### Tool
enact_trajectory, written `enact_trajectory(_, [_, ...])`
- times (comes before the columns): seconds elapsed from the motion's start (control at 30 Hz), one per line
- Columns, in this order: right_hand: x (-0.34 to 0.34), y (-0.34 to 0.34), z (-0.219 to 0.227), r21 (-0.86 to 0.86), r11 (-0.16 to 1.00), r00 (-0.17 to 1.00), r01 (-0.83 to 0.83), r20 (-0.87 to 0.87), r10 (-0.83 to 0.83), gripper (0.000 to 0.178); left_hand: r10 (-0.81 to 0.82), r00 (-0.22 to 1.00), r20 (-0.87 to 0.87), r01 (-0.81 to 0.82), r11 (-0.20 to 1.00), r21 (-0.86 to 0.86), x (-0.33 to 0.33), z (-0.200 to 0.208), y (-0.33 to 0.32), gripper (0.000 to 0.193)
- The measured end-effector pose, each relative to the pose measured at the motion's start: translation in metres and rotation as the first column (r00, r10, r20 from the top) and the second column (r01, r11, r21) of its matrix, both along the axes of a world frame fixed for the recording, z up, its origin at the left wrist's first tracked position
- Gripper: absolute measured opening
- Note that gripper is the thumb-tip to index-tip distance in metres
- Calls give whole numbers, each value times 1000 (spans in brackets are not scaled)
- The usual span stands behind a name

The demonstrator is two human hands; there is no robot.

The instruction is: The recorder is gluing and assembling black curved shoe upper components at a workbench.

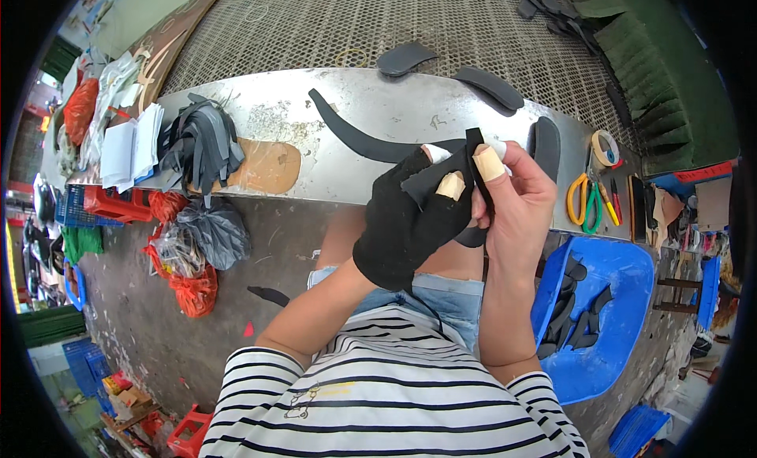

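My left hand (410,213) wears a black glove with bare fingertips, and pale tape wraps its thumb. It is closed on a black strip (430,176) of flat, flexible material. My right hand (516,190) is bare, with tape around the thumb and white wrapping on a finger. Its thumb and fingers pinch the upright part of the black strip. Both hands meet above the near edge of the metal bench (323,174). Just beyond them a long curved black piece (355,138) lies on the bench, its right end hidden by my hands.
Dark padded pieces (490,89) lie along the bench's far side, by a mesh surface (300,32). At left are a bundle of dark strips (201,138) and a tan board (272,168). Scissors (579,199) and a tape roll (605,148) sit right, above a blue tub (623,300) holding black pieces.
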State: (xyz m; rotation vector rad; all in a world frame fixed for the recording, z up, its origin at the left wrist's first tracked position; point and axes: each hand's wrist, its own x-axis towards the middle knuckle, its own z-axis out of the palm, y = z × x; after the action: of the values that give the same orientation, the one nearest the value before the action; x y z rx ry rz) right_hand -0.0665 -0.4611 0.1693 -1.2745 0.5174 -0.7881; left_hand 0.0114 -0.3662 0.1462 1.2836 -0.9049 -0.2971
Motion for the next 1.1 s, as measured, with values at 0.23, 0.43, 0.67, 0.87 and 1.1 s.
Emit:
enact_trajectory(0.23, [-1, 0, 2, -85, 995, 998, -57, -2, 57, 10, 113, 947, 299, -124, 992, 16, 3, -4, 3, 18])
enact_trajectory(0.43, [-4, -3, 9, -45, 998, 983, -34, -184, 25, 11, 345, 744, 572, -469, 880, 80, 18, -3, 4, 22])
enact_trajectory(0.67, [-33, 5, -5, -17, 985, 977, -172, -132, 168, 9, 228, 772, -593, -306, 951, -33, 35, 6, 4, 23])
enact_trajectory(0.87, [-34, 6, -9, -57, 983, 982, -174, -86, 169, 9, 142, 693, -707, -317, 940, -122, 25, 24, 4, 22])
enact_trajectory(1.1, [-41, -3, -14, -65, 964, 956, -258, -161, 245, 12, 117, 671, -732, -288, 951, -111, 18, 34, 7, 23])
